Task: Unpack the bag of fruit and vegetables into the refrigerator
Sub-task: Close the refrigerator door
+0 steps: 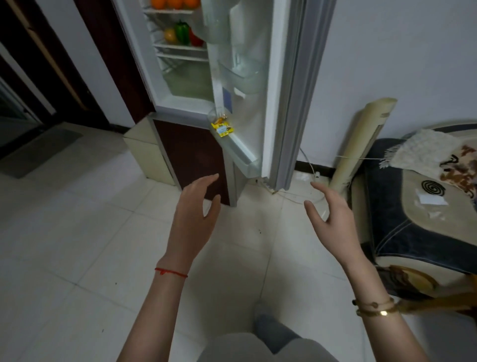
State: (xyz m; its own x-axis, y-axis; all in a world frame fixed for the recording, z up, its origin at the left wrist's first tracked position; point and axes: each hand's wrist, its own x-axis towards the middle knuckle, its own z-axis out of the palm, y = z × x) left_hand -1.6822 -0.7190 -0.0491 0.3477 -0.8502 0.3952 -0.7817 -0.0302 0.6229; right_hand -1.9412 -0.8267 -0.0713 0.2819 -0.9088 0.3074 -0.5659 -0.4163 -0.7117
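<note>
Both the left hand (pixel 192 206) and right hand (pixel 329 209) hang released and empty over the tiled floor. Oranges (pixel 171 3) and peppers (pixel 182 33) already sit on shelves in the open refrigerator (pixel 180 85). No bag is visible, so unpacking looks nearly done.

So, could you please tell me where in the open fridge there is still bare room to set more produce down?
The lowest wire shelf under the peppers looks bare, and so does the clear drawer below it. The shelf with the green pepper, red pepper and a yellow fruit is crowded; so is the top one, with oranges.
</note>
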